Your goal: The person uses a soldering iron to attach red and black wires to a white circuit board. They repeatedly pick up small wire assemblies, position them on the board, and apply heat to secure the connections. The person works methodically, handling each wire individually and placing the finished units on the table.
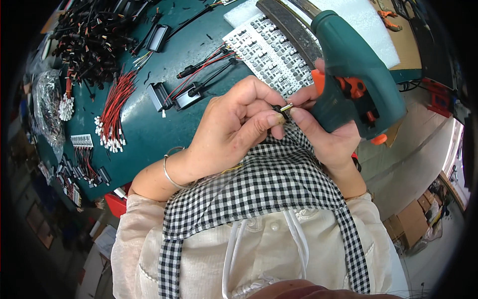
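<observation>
Close together in front of my chest, my left hand [231, 122] and my right hand [326, 139] meet fingertip to fingertip. A small black cable end [278, 108] is pinched in the left thumb and fingers. Thin pale wires [286, 106] stick out of it, and the right thumb and forefinger close on them. Fingers hide most of this small work. A dark green tool with orange parts [356, 65], shaped like a hot-air or glue gun, overlaps the right hand and covers part of it; whether they touch I cannot tell.
On the green table [154, 70] lie red wires with white plugs [117, 112], grey housings with cables [186, 97] and a heap of black cables [92, 40]. A sheet of white circuit boards [261, 50] lies beyond my hands, under a dark curved bar [294, 35]. Orange-handled pliers [389, 21] lie far right.
</observation>
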`<act>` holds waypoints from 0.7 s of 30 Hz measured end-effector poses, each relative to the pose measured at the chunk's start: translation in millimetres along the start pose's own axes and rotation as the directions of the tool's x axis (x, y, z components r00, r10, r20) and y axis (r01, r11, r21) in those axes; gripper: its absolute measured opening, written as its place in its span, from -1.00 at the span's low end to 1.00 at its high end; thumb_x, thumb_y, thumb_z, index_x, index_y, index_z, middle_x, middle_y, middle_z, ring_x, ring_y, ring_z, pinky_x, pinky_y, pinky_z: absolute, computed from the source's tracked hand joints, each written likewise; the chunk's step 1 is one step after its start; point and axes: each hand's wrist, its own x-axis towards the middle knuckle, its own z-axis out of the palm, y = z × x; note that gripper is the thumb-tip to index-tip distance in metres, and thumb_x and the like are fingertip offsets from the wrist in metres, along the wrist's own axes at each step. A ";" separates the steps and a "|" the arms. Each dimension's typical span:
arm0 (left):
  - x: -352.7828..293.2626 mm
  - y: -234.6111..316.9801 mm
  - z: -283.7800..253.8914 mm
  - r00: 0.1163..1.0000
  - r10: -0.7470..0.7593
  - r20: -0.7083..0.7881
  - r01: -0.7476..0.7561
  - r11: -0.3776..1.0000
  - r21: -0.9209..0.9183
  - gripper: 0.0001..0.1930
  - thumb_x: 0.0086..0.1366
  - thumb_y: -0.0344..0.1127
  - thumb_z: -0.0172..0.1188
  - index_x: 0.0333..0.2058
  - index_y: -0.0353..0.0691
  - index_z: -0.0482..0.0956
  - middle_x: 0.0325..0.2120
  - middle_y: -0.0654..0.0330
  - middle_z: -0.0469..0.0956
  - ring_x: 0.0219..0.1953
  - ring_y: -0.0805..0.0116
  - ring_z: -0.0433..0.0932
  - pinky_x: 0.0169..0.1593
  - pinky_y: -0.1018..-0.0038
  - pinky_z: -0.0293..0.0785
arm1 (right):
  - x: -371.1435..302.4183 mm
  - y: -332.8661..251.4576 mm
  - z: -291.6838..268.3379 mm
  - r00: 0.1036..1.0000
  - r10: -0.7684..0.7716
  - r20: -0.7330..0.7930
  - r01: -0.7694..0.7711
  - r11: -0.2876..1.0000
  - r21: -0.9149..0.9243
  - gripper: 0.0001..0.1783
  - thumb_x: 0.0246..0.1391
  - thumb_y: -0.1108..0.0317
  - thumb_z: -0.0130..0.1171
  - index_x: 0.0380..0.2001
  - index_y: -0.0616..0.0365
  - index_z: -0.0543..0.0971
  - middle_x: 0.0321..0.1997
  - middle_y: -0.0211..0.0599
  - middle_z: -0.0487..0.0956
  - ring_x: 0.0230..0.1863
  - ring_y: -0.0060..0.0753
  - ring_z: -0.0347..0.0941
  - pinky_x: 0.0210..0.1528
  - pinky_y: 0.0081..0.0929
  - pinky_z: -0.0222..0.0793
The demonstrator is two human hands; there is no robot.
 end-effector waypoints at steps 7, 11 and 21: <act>0.2 -4.3 -0.1 1.000 0.001 -0.005 -0.001 0.998 -0.061 -0.84 0.34 -0.45 0.01 -0.15 -0.31 0.29 -0.49 0.12 0.57 -0.65 0.68 0.28 -0.59 0.77 0.13 | 4.1 4.6 4.3 0.994 -0.103 -0.024 0.104 0.992 0.069 -0.59 -0.07 0.70 0.20 -0.10 0.35 0.39 -0.20 -0.21 0.45 -0.37 -0.56 0.48 -0.33 -0.65 0.45; 0.6 -6.2 1.1 1.000 0.017 -0.006 -0.017 0.997 -0.077 -0.86 0.33 -0.46 0.03 -0.18 -0.30 0.29 -0.50 0.12 0.58 -0.63 0.67 0.33 -0.59 0.76 0.16 | 3.4 7.4 -6.7 0.985 -0.116 0.131 0.121 0.992 -0.034 -0.26 -0.18 0.79 0.20 0.14 0.42 0.20 0.22 0.04 0.26 -0.24 -0.41 0.50 -0.21 -0.50 0.53; 0.5 -4.9 1.0 1.000 0.015 -0.006 -0.016 0.999 -0.051 -0.83 0.30 -0.47 0.09 -0.21 -0.30 0.28 -0.49 0.13 0.58 -0.55 0.63 0.44 -0.56 0.75 0.22 | 4.6 6.8 -7.6 0.985 -0.124 0.123 0.131 0.990 -0.054 -0.36 -0.16 0.74 0.23 0.05 0.41 0.26 0.10 -0.03 0.32 -0.29 -0.46 0.49 -0.23 -0.53 0.50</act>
